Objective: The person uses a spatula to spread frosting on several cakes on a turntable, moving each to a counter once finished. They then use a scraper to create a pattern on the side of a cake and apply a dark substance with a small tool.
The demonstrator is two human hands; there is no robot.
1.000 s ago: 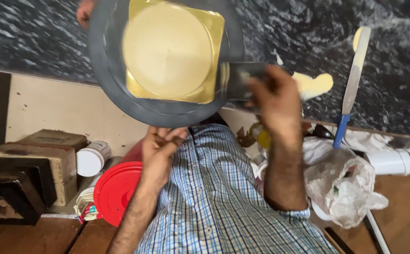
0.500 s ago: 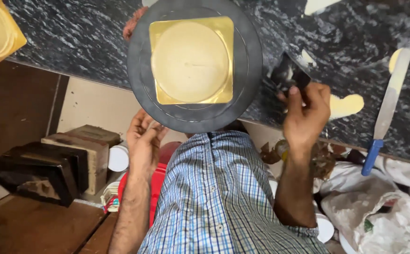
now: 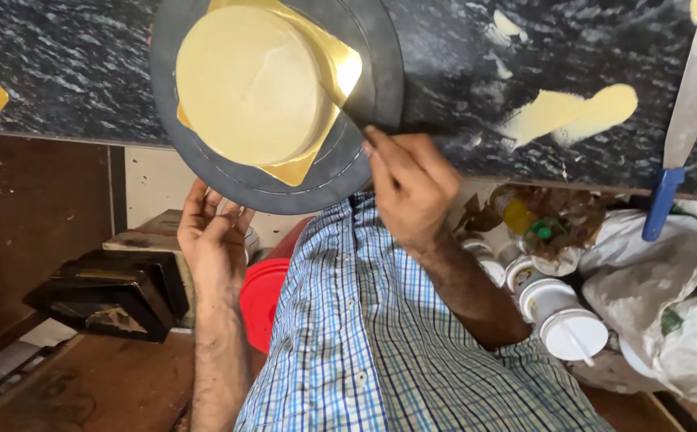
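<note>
On the dark marble desk (image 3: 60, 72), your turntable (image 3: 364, 88) carries a smooth, cream-frosted round cake (image 3: 244, 80) on a gold square board (image 3: 347, 68). Your right hand (image 3: 408, 180) pinches a thin scraper against the cake's side; your left hand (image 3: 214, 236), fingers loosely open, touches the turntable's rim.

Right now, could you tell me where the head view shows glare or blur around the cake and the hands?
In the head view, glare brightens the gold board's right corner beside the cake; the right hand and its thin tool are slightly motion-blurred; the left hand sits sharper, in softer light under the turntable.
</note>
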